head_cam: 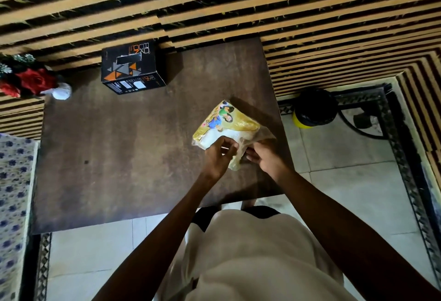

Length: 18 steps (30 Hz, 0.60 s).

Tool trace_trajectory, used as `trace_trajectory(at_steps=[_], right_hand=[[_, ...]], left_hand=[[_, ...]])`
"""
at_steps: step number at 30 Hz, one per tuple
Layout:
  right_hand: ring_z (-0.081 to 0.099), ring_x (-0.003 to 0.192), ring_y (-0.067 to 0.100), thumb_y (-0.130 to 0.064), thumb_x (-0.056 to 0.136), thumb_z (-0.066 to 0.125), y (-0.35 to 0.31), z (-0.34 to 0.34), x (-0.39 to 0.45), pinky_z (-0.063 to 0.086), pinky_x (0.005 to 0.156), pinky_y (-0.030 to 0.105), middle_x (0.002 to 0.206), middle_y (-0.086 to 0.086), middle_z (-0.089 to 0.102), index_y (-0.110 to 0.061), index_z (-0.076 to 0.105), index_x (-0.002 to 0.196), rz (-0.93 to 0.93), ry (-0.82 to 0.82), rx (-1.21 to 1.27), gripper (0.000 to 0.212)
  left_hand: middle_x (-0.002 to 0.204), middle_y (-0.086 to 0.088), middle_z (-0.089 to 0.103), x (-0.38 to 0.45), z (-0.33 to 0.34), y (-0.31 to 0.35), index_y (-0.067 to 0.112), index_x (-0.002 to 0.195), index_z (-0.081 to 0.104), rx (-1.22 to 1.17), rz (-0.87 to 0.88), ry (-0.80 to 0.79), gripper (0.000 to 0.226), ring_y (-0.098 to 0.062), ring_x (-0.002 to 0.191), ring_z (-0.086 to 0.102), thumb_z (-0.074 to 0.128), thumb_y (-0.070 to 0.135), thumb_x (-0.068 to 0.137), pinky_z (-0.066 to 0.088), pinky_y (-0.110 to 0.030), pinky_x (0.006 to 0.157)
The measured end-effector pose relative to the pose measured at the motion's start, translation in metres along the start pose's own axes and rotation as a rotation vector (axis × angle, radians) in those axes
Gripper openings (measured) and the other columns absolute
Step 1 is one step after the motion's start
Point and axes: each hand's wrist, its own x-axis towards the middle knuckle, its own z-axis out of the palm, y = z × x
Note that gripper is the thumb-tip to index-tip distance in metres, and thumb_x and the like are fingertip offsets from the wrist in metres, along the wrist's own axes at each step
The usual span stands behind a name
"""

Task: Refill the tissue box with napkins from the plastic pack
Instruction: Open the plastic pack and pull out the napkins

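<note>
Both grips work at the near, open end of the plastic pack. The left hand has its fingers pinched together on the clear film at the pack's near-left corner; the right hand has fingers curled onto the loose film at the near-right edge. The yellow printed pack, with white napkins showing through it, lies toward the right side of the dark brown bench. The black tissue box, slot on top, stands well apart at the far edge, left of centre. Red flowers sit at the bench's far-left corner.
</note>
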Motion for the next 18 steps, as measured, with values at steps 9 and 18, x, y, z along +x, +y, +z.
trace_trajectory(at_steps=[9,18], right_hand=[[0.059,0.113,0.024,-0.015,0.083,0.073,-0.010,0.033,0.009,0.051,0.089,0.034,0.129,0.006,0.060,-0.010,0.054,0.131,-0.084,-0.086,-0.036,0.052],[0.054,0.124,0.032,-0.021,0.091,0.065,-0.027,0.056,0.000,0.049,0.088,0.034,0.137,0.012,0.055,-0.013,0.042,0.140,-0.149,-0.074,-0.076,0.054]], left_hand=[[0.099,-0.016,0.061,0.088,-0.086,-0.042,-0.003,0.112,0.056,0.261,-0.204,0.099,0.050,-0.024,0.091,0.056,0.064,0.038,0.084,0.045,-0.036,0.078],[0.067,-0.006,0.054,0.131,-0.101,-0.063,0.016,0.068,0.062,-0.063,-0.386,-0.101,0.027,-0.013,0.060,0.048,0.060,0.020,0.094,0.039,-0.026,0.061]])
